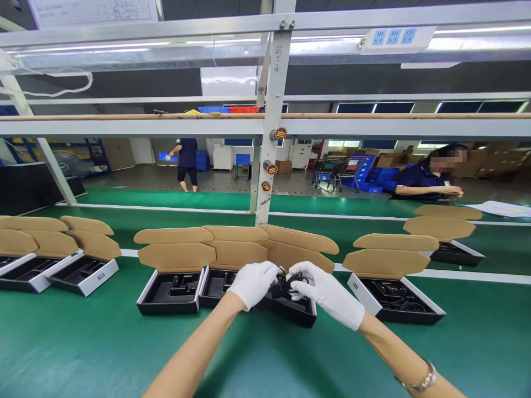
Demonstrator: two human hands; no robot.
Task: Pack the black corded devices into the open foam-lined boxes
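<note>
Both my hands wear white gloves and meet over an open cardboard box (305, 316) with a black insert, straight ahead on the green belt. My left hand (254, 283) has its fingers curled on a small black part (290, 283) above the box. My right hand (323, 287) pinches the same black part from the other side. The part's shape is mostly hidden by my fingers. Two more open boxes stand just left of this one: a nearer box (215, 284) and a further box (172, 290).
More open boxes with brown lids line the green belt (83, 342): two at far left (85, 273), one at right (394, 301), another behind it (454, 251). A white frame post (269, 166) rises behind the boxes. A seated person (427, 179) works at far right; another person (186, 163) stands in the background.
</note>
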